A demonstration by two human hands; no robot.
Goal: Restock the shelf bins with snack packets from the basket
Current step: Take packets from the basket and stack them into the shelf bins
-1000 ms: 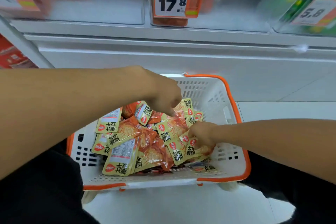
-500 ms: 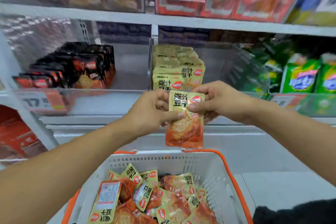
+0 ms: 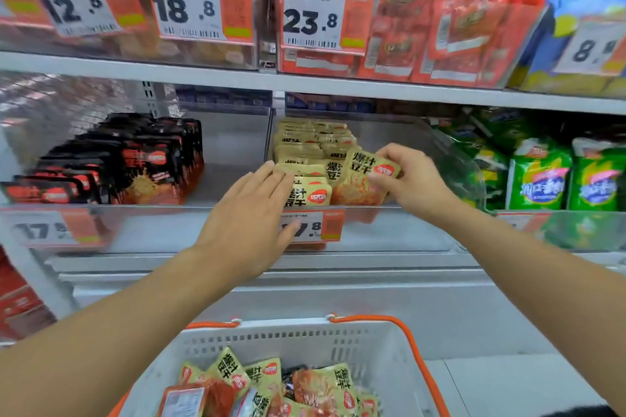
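Note:
My right hand (image 3: 411, 181) pinches a yellow and orange snack packet (image 3: 364, 179) by its top corner and holds it upright inside the clear middle shelf bin (image 3: 399, 230). Rows of matching packets (image 3: 311, 152) stand in that bin to the packet's left. Straight fingers of my left hand (image 3: 252, 213) lie against the front packets of those rows. Below, a white basket (image 3: 379, 349) with orange handles holds several more of the same packets (image 3: 271, 386).
A bin of black snack packets (image 3: 135, 162) sits to the left and green bags (image 3: 542, 176) to the right. The shelf above (image 3: 305, 81) carries red packets and price tags. A price tag (image 3: 311, 227) reading 17.8 hangs on the middle bin's front.
Both hands left the basket with one packet and rose to the shelf. My left hand let go of it and now rests on the stocked rows; my right hand moved the packet into the bin.

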